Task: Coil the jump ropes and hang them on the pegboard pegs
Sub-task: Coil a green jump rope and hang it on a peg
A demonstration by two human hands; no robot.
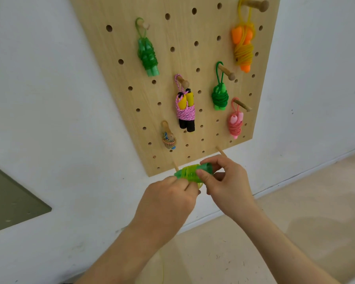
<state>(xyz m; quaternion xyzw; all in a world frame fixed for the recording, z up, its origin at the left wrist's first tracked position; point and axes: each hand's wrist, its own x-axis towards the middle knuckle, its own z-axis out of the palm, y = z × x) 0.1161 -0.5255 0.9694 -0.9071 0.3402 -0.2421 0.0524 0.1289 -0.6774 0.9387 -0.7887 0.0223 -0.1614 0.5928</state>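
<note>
- Six coils (pixel 185 111) already hang on the pegboard (pixel 121 83). The seventh, a green rope (pixel 190 173), is in our hands just below the board's 6 o'clock edge.
- Our left hand (pixel 168 199) has its fingers (pixel 178 181) curled, pinching the wound cord at the rope's 8 o'clock end. Our right hand (pixel 228 185) grips the handles (pixel 206 167) at the 3 o'clock end between thumb and fingers.
- Two bare pegs are close: a low peg (pixel 175 166) at the rope's 10 o'clock and a high peg (pixel 220 150) at 1 o'clock.
- A thin tail (pixel 162 267) seems to trail toward 6 o'clock, so we judge the winding unfinished.
- If our left pinch slackens, the turns could spring loose.
- We see no hanging loop yet, and without one the rope cannot hang.
- Both bare pegs look plain-tipped, so a loop might slide off.
</note>
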